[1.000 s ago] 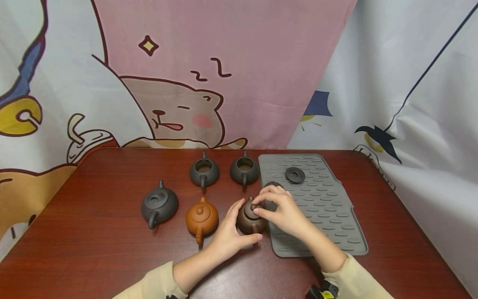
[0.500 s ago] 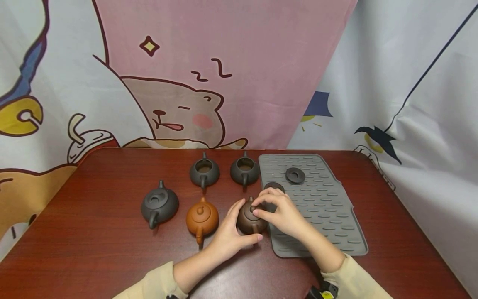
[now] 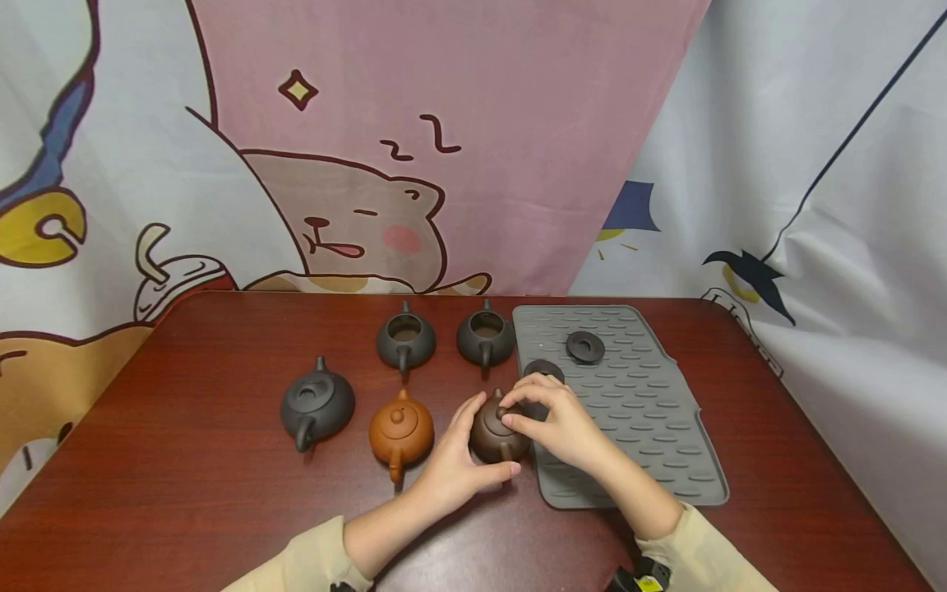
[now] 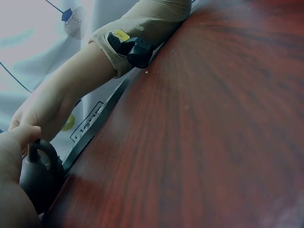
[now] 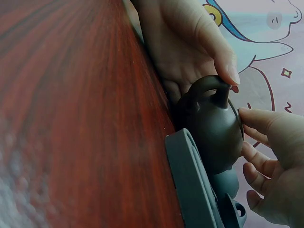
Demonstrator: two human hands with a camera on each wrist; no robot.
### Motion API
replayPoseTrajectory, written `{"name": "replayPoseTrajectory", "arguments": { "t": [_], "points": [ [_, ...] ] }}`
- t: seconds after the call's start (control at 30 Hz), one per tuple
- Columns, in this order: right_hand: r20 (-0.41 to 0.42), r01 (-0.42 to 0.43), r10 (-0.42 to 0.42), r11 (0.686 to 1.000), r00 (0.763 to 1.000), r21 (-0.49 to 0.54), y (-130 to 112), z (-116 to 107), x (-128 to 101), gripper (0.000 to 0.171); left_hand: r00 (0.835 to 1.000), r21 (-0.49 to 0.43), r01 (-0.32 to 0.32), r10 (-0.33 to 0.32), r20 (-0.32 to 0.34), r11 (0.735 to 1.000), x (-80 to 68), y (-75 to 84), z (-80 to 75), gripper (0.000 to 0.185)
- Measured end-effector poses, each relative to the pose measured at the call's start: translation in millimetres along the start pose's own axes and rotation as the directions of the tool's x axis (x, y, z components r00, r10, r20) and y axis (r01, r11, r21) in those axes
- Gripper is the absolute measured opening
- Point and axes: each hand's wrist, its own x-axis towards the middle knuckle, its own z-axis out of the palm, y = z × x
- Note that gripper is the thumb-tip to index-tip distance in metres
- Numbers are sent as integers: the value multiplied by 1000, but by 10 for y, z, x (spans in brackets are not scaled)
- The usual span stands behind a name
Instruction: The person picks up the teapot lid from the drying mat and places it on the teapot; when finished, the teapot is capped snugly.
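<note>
Barely moved: my right hand (image 3: 565, 423) pinches the lid knob, left hand (image 3: 451, 464) cups the brown pot (image 3: 497, 434). Three pots lidded; two lids on mat (image 3: 651, 427) left.

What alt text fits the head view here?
A left hand cups a dark brown teapot while the right hand pinches its lid knob, beside a grey mat. Four more teapots stand on the red-brown table.
</note>
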Motion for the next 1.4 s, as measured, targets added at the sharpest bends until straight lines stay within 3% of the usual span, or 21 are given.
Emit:
{"name": "replayPoseTrajectory", "arguments": {
  "t": [0.33,0.7,0.87,1.03,1.4],
  "points": [
    [-8,14,-14,1000,1000,0,1,5,-6,15,1000,-9,7,-7,0,1000,-6,32,-8,99],
    [-61,-53,54,999,997,8,40,-151,3,19,994,5,-110,110,-28,994,-19,258,-164,95],
    [-121,-62,61,998,991,-3,98,-270,19,20,987,29,-153,154,-44,988,-10,384,-283,94],
    [-172,-114,114,993,979,10,181,-397,24,21,985,70,-138,144,-92,988,28,469,-440,93],
    [-285,-233,206,970,936,-63,426,-585,1,24,962,143,-115,146,-231,983,219,440,-882,89]
  ]
}}
